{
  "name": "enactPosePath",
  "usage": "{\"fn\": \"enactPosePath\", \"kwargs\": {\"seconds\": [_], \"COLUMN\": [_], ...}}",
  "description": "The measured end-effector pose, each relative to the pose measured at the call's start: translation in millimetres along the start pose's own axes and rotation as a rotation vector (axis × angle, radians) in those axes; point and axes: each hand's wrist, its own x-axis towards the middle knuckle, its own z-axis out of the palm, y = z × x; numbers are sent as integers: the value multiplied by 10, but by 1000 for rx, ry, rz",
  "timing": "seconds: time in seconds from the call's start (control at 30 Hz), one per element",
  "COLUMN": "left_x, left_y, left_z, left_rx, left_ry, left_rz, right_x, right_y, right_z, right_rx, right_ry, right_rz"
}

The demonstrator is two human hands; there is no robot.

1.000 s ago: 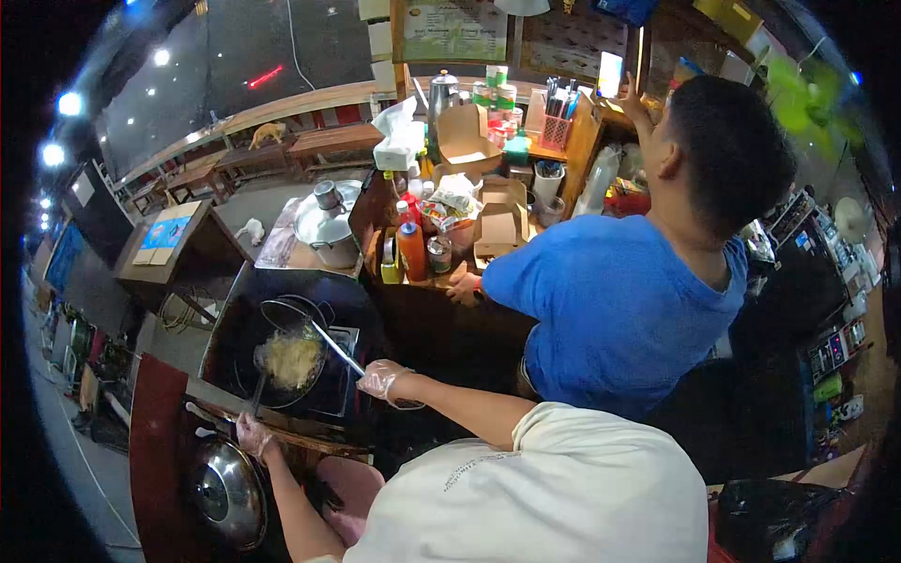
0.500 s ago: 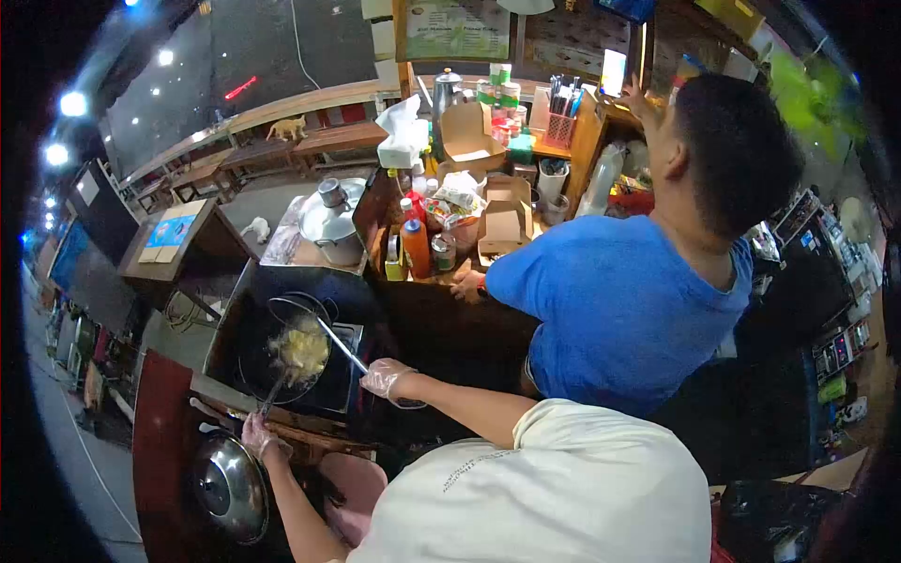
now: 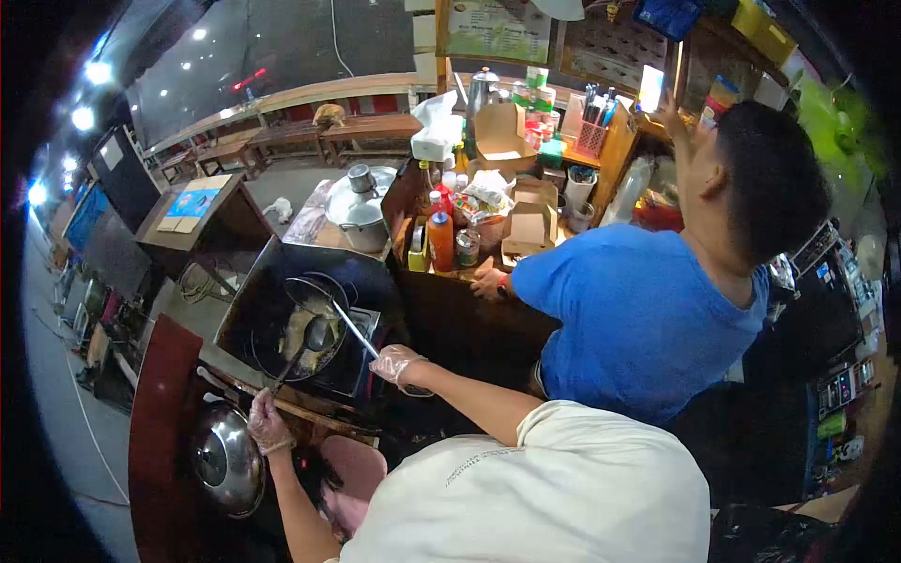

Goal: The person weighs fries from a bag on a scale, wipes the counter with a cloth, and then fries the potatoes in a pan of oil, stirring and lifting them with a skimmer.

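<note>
My left hand point(image 3: 269, 424), in a clear plastic glove, is closed round the handle of a dark ladle point(image 3: 317, 334). The ladle's bowl is over the food point(image 3: 298, 330) in a black wok point(image 3: 267, 352). My right hand point(image 3: 397, 365), also gloved, grips the long metal handle of a wire strainer point(image 3: 305, 289). That strainer lies over the far side of the wok, partly above the food. The wok rests on a stove point(image 3: 361, 355) with dark metal shields round it.
A metal lid point(image 3: 228, 460) lies left of my left arm. Beyond the stove stands a large pot point(image 3: 361, 214). Bottles point(image 3: 440, 241) and open cardboard boxes point(image 3: 530, 220) crowd the counter. A person in a blue shirt point(image 3: 648, 310) stands close on the right, one hand at a lit phone point(image 3: 650, 89).
The view has shifted, so the scene sits further right. The ladle's bowl now shows clearly over the food, and the bubbling froth has thinned. An animal on the far bench has changed its pose.
</note>
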Motion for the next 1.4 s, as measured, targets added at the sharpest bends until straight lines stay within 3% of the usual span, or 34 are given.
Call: {"fn": "enactPosePath", "kwargs": {"seconds": [0.17,0.4,0.5,0.67,0.87,0.9,0.93,1.0,1.03,1.07,1.13,1.27,1.33,1.37,1.4], "left_x": [-26,78,139,150,112,90,79,69,40,28,12,22,48,-9,38], "left_y": [-111,-240,-255,-140,-446,-507,-556,-553,-658,-676,-638,-644,-569,-589,-166], "left_z": [25,37,63,91,259,247,285,352,380,440,540,622,582,563,487], "left_rx": [91,198,301,428,215,176,175,-182,-372,-373,-819,-657,-588,-690,-697], "left_ry": [15,132,214,209,178,190,188,77,23,22,197,180,140,137,204], "left_rz": [91,52,-51,-32,-375,-212,-212,-666,-559,-560,-731,-711,-803,-745,-739], "right_x": [-37,-53,-30,-113,-125,-128,-130,-141,-150,-158,-142,-41,-60,-69,32], "right_y": [-62,27,88,56,87,88,87,83,79,78,62,154,155,114,219], "right_z": [-9,46,116,42,31,22,12,3,4,3,13,123,106,45,133], "right_rx": [-16,4,42,25,38,38,40,42,-3,-48,-11,-16,-21,119,113], "right_ry": [-46,-22,17,-7,-4,-4,-30,-56,-53,-50,-48,-26,33,-44,-3], "right_rz": [100,64,87,54,60,62,62,62,20,-23,28,20,-12,126,87]}}
